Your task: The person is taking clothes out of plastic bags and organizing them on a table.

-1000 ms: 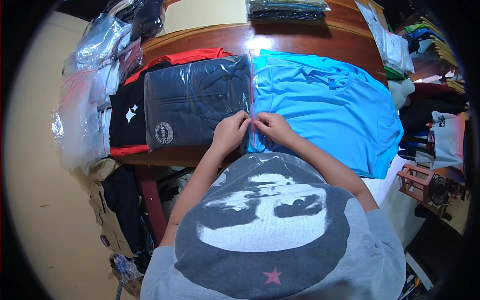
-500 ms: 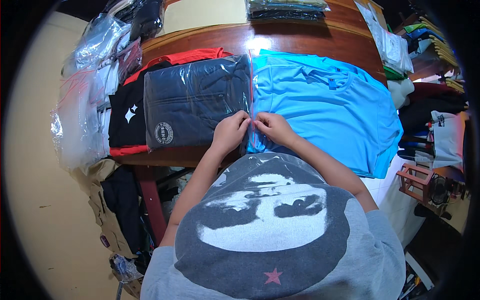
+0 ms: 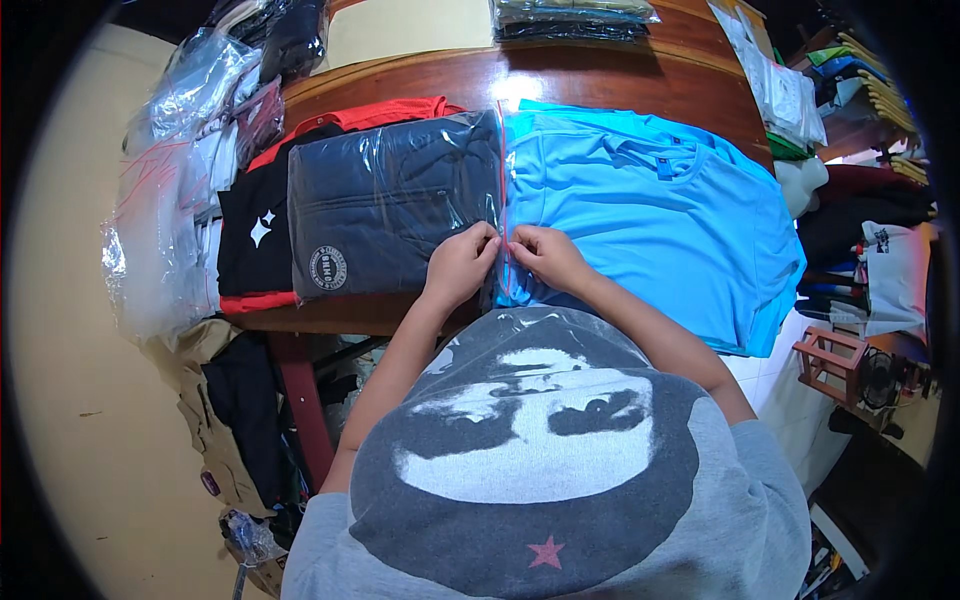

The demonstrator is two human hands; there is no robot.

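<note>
Clear bag (image 3: pixel 350 235): enclosing a folded dark garment (image 3: pixel 390 170), lying over a black shirt (image 3: pixel 248 200), left of blue shirts (image 3: pixel 650 225).
Red seal strip (image 3: pixel 503 165): running near to far along the bag's right edge.
Left hand (image 3: pixel 463 262): curling in from the near left.
Right hand (image 3: pixel 550 256): mirroring it from the near right.
Grip: both apparently pinching the strip toward its near end, fingertips being partly hidden.

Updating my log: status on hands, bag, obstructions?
Left hand, right hand pinching red strip of clear bag. Dark garment inside. Blue shirts alongside, nothing visibly blocking.
</note>
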